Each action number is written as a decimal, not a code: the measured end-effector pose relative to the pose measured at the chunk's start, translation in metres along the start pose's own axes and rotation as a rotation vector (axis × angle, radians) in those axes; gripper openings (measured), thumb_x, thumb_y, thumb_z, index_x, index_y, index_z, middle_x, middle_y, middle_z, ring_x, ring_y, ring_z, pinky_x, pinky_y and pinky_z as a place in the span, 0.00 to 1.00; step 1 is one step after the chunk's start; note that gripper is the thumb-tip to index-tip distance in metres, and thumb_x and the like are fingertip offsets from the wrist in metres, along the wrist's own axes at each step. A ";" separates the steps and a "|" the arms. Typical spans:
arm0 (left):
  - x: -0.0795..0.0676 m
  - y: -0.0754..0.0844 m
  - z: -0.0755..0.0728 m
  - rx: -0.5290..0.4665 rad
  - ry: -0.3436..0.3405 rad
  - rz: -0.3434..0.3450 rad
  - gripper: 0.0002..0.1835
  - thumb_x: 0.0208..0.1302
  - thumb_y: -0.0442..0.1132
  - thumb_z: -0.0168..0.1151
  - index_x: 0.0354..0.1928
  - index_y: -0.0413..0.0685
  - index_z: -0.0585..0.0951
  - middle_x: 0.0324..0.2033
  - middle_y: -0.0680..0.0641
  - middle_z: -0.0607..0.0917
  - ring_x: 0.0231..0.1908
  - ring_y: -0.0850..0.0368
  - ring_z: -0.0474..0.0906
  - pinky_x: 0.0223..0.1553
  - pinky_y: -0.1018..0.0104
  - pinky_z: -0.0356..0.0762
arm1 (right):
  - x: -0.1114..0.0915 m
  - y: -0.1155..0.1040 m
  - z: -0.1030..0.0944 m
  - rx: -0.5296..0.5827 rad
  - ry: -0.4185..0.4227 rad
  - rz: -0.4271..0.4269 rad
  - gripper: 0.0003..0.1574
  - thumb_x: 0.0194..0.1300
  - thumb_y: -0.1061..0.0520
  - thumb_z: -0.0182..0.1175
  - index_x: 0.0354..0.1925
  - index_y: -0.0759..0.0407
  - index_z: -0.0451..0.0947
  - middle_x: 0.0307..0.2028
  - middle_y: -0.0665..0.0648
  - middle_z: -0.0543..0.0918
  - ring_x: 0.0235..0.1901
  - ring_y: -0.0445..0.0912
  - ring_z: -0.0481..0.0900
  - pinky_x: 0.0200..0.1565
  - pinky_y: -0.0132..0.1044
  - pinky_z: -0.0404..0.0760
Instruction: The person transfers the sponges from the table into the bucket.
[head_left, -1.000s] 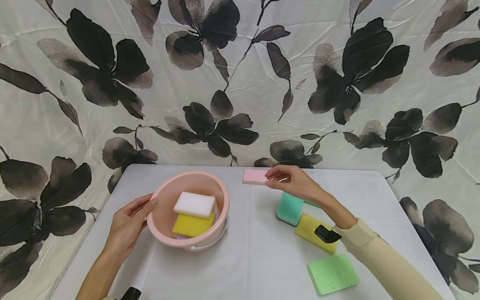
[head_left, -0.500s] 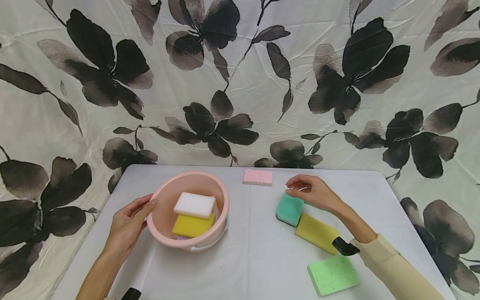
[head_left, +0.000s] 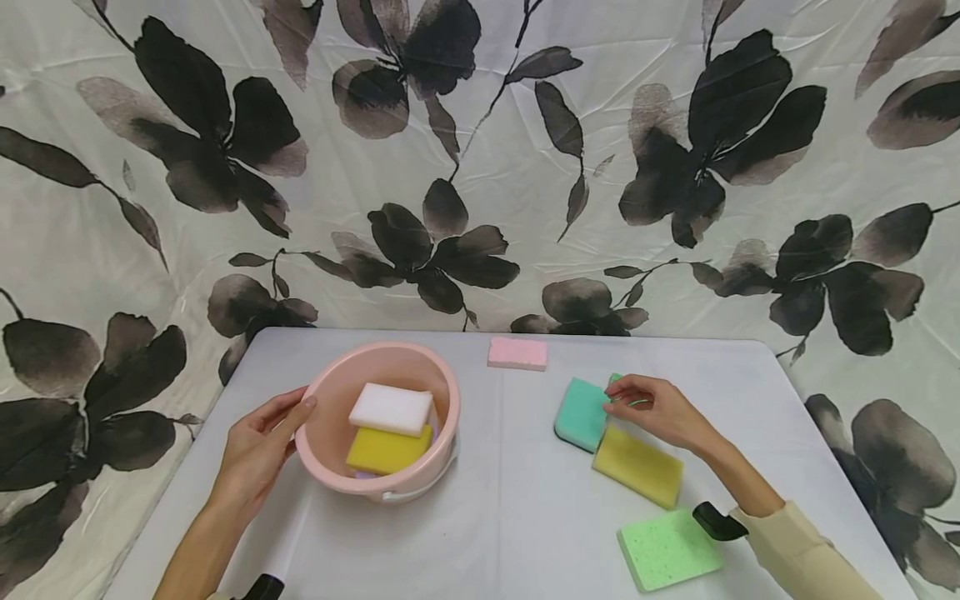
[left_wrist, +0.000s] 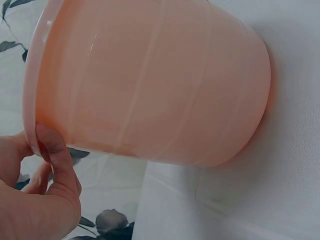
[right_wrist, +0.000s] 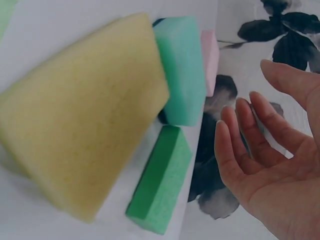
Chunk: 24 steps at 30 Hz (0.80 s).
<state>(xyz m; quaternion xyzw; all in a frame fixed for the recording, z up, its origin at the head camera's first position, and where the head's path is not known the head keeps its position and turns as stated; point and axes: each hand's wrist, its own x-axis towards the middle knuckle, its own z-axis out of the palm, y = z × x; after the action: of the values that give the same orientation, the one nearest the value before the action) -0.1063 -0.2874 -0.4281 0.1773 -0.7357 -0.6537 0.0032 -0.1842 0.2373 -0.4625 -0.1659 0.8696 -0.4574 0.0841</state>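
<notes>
With thumb and fingers my left hand (head_left: 255, 450) pinches the rim of a pink bucket (head_left: 322, 450); the left wrist view shows the rim between them. Inside the bucket a white sponge (head_left: 390, 408) lies on a yellow sponge (head_left: 386, 451), with a bit of purple beneath. My right hand (head_left: 663, 408) hovers over the table's right side, fingers loosely bent and nothing in them. Under it a green sponge (right_wrist: 160, 180) is mostly hidden in the head view. Close by are a teal sponge (head_left: 580, 412) with a dark underside and a larger yellow sponge (head_left: 637, 467).
A pink sponge (head_left: 517, 353) lies near the back edge of the white table (head_left: 480, 533). Toward the front right rests a light green sponge (head_left: 667, 550). The bucket's white handle (head_left: 420, 490) hangs down its front. Floral cloth (head_left: 480, 167) rises behind the table.
My right hand has moved from beside the pink sponge to the right and nearer, past the teal sponge to above the green one. The left hand and bucket stay put.
</notes>
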 end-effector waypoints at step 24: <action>-0.001 -0.001 0.001 0.025 0.010 0.004 0.37 0.67 0.57 0.68 0.71 0.43 0.72 0.53 0.61 0.79 0.47 0.72 0.80 0.48 0.78 0.81 | -0.033 0.041 0.011 -0.124 -0.093 0.044 0.24 0.64 0.55 0.73 0.51 0.68 0.81 0.47 0.60 0.85 0.47 0.54 0.83 0.48 0.39 0.84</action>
<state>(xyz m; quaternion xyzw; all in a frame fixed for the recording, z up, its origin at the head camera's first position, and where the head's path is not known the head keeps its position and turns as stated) -0.1052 -0.2857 -0.4293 0.1789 -0.7440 -0.6437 0.0060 -0.1592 0.2627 -0.5028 -0.1727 0.8948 -0.3927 0.1238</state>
